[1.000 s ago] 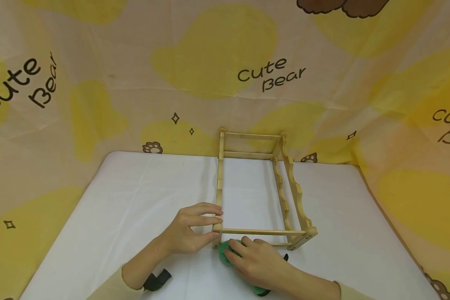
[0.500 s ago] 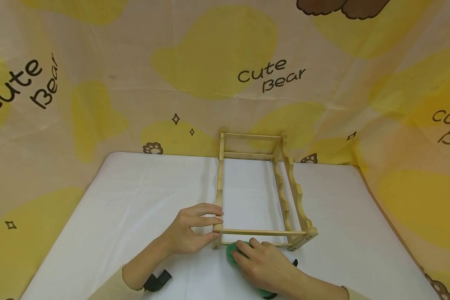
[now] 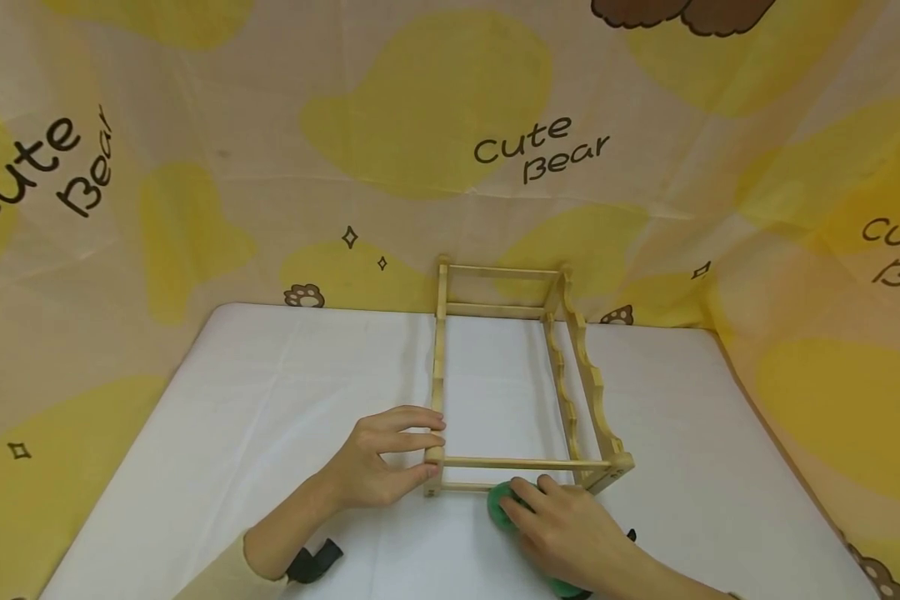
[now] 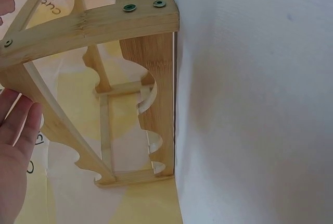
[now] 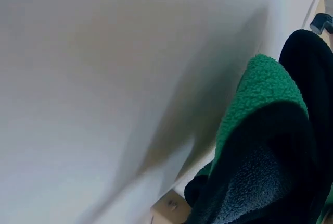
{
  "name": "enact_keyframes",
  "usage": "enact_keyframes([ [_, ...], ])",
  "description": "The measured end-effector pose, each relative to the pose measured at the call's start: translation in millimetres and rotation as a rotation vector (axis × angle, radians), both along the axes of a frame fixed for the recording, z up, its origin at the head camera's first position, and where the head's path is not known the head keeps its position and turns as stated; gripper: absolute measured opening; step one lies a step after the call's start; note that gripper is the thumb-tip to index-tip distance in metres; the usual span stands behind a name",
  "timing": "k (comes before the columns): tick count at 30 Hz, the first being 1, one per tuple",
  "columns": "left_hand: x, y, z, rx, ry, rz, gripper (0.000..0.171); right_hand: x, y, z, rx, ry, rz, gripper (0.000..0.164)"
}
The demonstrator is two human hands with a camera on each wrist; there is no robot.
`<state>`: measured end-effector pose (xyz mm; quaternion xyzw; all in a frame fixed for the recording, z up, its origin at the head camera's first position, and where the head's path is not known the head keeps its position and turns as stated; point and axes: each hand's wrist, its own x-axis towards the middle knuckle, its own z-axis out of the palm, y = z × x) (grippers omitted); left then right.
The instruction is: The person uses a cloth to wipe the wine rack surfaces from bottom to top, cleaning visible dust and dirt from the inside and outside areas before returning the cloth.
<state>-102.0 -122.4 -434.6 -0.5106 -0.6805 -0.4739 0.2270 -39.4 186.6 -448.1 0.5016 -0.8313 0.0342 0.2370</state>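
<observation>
A light wooden rack [image 3: 600,408] with scalloped side rails stands lengthwise on the white surface. My left hand [image 3: 386,454] holds its near left corner, thumb at the end post and fingertips over the side rail. In the left wrist view, those fingers [image 4: 21,125] lie nearly straight against the scalloped wood. My right hand [image 3: 562,533] grips a fleecy green cloth [image 3: 501,506] at the lower bar of the rack's near end. Black edging and a dark lining show on the cloth [image 5: 260,94] in the right wrist view. The right fingers cover part of that bar.
The white tabletop [image 3: 307,375] spreads around the rack. Behind it hangs a yellow patterned curtain [image 3: 420,125], close to the rack's far end. A small black fixture [image 3: 315,561] sits by the left forearm.
My right hand has slid rightward with the green cloth along the rack's near end. The left hand and the rack have stayed in place.
</observation>
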Motion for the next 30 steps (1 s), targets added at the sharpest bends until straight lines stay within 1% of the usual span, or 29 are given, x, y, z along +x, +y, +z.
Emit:
enact_keyframes([
  [1, -0.3, 0, -0.4, 0.002, 0.002, -0.001, 0.028, 0.4, 2, 0.0, -0.006, 0.000, -0.006, 0.055],
  [3, -0.4, 0, -0.7, 0.006, 0.006, -0.001, 0.028, 1.3, 7, -0.1, -0.014, -0.001, -0.014, 0.056],
  [10, -0.8, 1, -1.4, 0.012, 0.009, -0.003, 0.031, 5.5, 28, -3.5, -0.045, -0.005, -0.049, 0.054],
  [14, -0.7, 1, -1.4, 0.013, 0.006, -0.007, 0.031, 8.4, 41, -6.2, -0.038, -0.009, -0.073, 0.055],
  [21, -0.3, 2, -1.5, 0.011, 0.007, -0.002, 0.032, 10.9, 62, -12.4, -0.045, -0.008, -0.087, 0.053],
  [30, -0.5, 1, -1.9, 0.018, 0.004, -0.002, 0.034, 14.0, 79, -11.3, -0.048, 0.010, -0.113, 0.057],
])
